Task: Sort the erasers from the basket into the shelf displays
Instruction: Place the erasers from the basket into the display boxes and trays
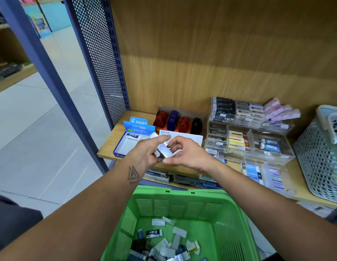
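Green basket (184, 201) below; my left hand (145, 153) and right hand (186, 157) together pinch one wrapped eraser (163, 152), seemingly readying it for the blue box (126, 146).

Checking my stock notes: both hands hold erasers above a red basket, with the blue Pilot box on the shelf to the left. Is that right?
Not quite: the basket is green, not red, as the head view shows. The rest stands: the left hand and right hand hold erasers above it, and the blue Pilot box sits on the shelf to the left.

Pale tiled floor (41, 117), wood-grain back panel (220, 53), blue perforated metal side panel (99, 59).
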Demonstrator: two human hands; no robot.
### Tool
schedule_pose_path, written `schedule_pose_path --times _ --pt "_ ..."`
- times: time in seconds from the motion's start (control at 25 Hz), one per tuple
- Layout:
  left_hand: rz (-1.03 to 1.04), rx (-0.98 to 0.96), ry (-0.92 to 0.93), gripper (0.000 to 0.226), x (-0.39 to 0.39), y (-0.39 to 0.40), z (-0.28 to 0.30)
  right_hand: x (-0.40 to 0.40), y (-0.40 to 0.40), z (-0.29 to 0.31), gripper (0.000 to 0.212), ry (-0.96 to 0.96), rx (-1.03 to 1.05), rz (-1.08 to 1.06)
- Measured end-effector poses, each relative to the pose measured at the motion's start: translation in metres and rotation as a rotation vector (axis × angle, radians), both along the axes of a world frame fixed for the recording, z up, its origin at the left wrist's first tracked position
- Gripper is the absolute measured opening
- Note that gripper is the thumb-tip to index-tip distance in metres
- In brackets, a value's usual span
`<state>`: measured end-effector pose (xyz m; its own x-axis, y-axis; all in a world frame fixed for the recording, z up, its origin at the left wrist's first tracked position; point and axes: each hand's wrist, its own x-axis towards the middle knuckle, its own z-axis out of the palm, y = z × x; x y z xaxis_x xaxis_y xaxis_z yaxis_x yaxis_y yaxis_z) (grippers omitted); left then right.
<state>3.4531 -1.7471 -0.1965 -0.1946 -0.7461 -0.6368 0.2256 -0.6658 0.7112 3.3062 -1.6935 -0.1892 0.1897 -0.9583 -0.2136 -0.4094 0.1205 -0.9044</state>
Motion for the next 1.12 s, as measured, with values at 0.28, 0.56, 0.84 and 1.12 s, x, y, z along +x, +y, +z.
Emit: schedule_pose_path --times 0.28,0.56,0.84,1.12 --pt "0.026 0.124 0.177 0.044 -0.032 0.023 0.007 -0.040 0.015 0.010 0.018 0.221 -0.156 -0.127" --pt "-0.078 0.072 0.067 0.021 -0.059 0.025 0.009 -0.093 0.024 0.016 0.033 0.231 -0.249 -0.301" --pt "-0.334 -0.036 0.042 0.019 -0.110 0.042 0.020 -0.185 0.052 0.023 0.030 0.622 -0.205 -0.390" --pt "-0.444 0.044 0.032 0.035 -0.151 0.073 0.015 -0.270 0.107 -0.004 0.012 1.094 -0.009 -0.524"
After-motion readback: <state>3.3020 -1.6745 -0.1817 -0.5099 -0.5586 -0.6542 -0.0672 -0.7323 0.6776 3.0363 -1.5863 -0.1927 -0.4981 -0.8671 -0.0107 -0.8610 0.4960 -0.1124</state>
